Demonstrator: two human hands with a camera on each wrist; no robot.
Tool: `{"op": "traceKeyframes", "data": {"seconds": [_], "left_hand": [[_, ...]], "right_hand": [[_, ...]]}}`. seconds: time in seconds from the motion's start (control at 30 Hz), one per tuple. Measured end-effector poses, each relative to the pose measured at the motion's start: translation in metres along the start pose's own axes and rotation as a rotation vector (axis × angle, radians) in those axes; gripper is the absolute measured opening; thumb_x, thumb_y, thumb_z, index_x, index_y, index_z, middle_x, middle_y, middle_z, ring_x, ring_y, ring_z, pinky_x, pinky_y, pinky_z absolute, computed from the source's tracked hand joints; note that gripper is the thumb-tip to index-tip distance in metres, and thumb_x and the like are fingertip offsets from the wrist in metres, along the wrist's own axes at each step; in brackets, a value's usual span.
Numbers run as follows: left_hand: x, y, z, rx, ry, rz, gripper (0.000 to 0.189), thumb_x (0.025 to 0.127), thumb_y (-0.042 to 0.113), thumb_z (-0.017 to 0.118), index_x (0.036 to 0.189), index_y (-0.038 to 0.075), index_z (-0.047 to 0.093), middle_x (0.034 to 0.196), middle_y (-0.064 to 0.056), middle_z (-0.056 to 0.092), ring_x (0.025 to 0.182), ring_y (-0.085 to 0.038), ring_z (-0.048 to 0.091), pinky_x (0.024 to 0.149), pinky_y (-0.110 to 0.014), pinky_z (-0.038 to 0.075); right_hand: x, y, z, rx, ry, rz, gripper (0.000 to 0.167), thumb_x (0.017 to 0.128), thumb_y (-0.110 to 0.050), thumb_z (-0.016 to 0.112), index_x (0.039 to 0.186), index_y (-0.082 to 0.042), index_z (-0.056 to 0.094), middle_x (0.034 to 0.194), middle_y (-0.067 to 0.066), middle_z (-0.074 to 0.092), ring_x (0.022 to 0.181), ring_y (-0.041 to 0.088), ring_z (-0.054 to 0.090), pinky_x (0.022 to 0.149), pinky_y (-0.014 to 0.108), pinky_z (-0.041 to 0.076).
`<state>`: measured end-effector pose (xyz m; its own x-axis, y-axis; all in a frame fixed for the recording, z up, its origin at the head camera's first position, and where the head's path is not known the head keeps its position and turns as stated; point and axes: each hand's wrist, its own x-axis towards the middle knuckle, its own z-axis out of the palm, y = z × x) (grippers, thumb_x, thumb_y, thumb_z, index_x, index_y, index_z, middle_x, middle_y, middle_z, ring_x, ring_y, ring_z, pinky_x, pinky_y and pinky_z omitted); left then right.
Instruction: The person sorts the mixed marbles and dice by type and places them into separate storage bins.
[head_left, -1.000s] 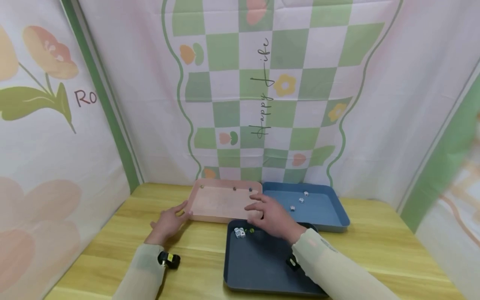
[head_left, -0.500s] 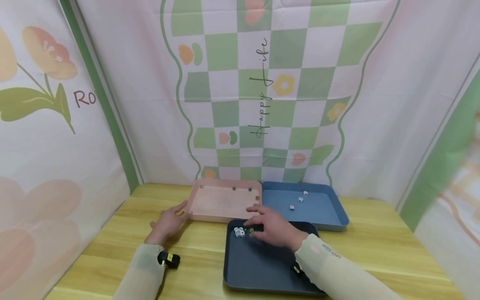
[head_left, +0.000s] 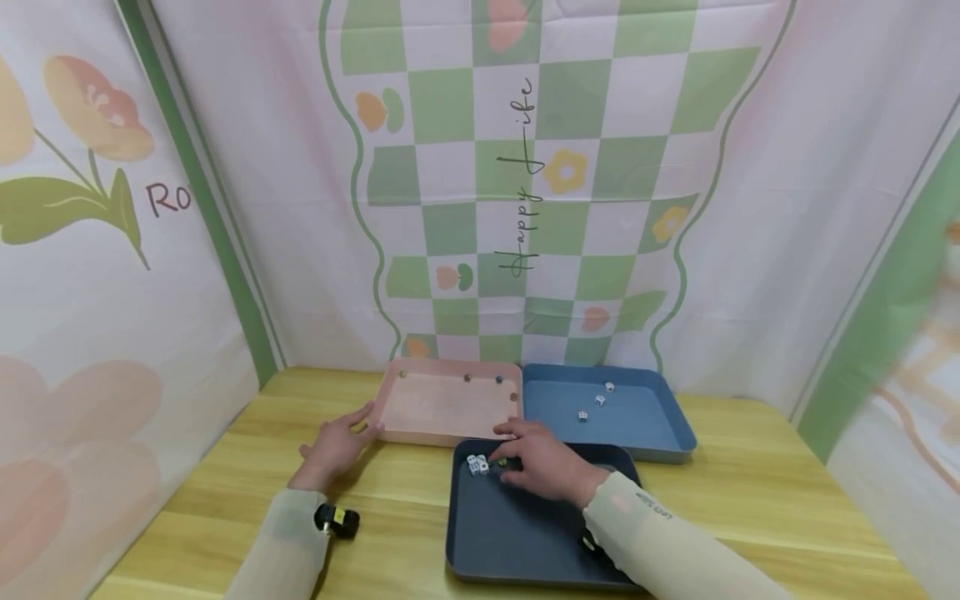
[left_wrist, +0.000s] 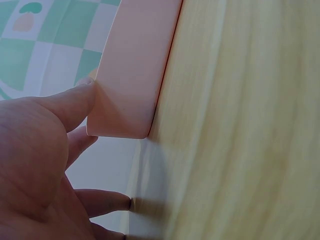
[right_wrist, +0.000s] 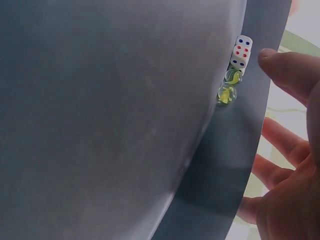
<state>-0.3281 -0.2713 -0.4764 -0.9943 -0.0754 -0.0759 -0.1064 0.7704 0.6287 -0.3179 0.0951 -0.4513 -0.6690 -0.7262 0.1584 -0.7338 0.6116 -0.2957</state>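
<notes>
My left hand [head_left: 335, 447] rests at the left front corner of the pink tray [head_left: 442, 417]; in the left wrist view the thumb touches its rim and the other fingers spread loosely around the corner. My right hand [head_left: 551, 462] hovers over the far side of the dark tray [head_left: 525, 542], fingers bent and apart with nothing between them. Close by its fingertips, two clear glass marbles with yellow-green swirls [right_wrist: 227, 95] lie against the tray wall. White dice [head_left: 477, 465] with coloured dots sit beside them in the far left corner.
Several small marbles [head_left: 499, 379] lie along the far and right sides of the pink tray. To its right, the blue tray [head_left: 637, 425] holds three white dice [head_left: 582, 417]. Behind the wooden table [head_left: 390, 517] hangs a patterned curtain [head_left: 570, 225].
My right hand has moved from over the pink tray's right front corner back toward the marbles in the dark tray. A brownish marble now shows at the pink tray's right side. The left hand stays put.
</notes>
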Motion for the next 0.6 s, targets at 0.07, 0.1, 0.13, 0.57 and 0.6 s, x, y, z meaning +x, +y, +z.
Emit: {"op": "traceKeyframes", "data": {"seconds": [0.07,0.1,0.13,0.57,0.6], "left_hand": [[-0.0006,-0.0001,0.0001,-0.001,0.001,0.001,0.063,0.099,0.059,0.05,0.154,0.029,0.039,0.154,-0.021,0.034,0.139,-0.061,0.006,0.089,-0.085,-0.014],[-0.001,0.0,0.0003,-0.003,0.002,0.0,0.063,0.099,0.059,0.05,0.154,0.029,0.039,0.155,-0.021,0.033,0.139,-0.061,0.005,0.089,-0.085,-0.014],[-0.0012,0.0001,0.0001,-0.007,0.001,-0.003,0.063,0.099,0.058,0.05,0.154,0.03,0.039,0.155,-0.021,0.033,0.139,-0.061,0.005,0.09,-0.084,-0.014],[-0.001,0.0003,0.0,-0.01,0.0,0.005,0.065,0.099,0.059,0.05,0.154,0.028,0.039,0.154,-0.021,0.034,0.139,-0.061,0.006,0.09,-0.085,-0.014],[-0.0005,0.0002,0.0,-0.01,-0.001,0.003,0.064,0.099,0.059,0.05,0.154,0.028,0.038,0.154,-0.021,0.034,0.139,-0.061,0.006,0.09,-0.085,-0.014]], "right_hand": [[0.0008,0.0011,0.0015,-0.009,-0.009,0.003,0.023,0.09,-0.021,0.076,0.112,-0.017,0.076,0.142,0.012,0.053,0.137,0.036,0.04,0.11,0.056,0.032],[0.0012,0.002,0.0027,-0.013,-0.011,0.002,0.023,0.09,-0.021,0.076,0.112,-0.017,0.076,0.142,0.012,0.053,0.137,0.036,0.04,0.11,0.056,0.032],[0.0016,0.0027,0.0036,-0.018,-0.014,0.003,0.023,0.09,-0.021,0.076,0.112,-0.017,0.076,0.142,0.012,0.053,0.136,0.036,0.041,0.11,0.056,0.032],[0.0054,0.0012,0.0084,-0.089,-0.03,0.052,0.022,0.09,-0.016,0.075,0.112,-0.017,0.075,0.141,0.014,0.054,0.134,0.032,0.043,0.107,0.057,0.035],[0.0054,0.0007,0.0084,-0.098,-0.026,0.05,0.021,0.09,-0.015,0.075,0.112,-0.016,0.075,0.141,0.015,0.053,0.134,0.033,0.043,0.107,0.057,0.036]]}}
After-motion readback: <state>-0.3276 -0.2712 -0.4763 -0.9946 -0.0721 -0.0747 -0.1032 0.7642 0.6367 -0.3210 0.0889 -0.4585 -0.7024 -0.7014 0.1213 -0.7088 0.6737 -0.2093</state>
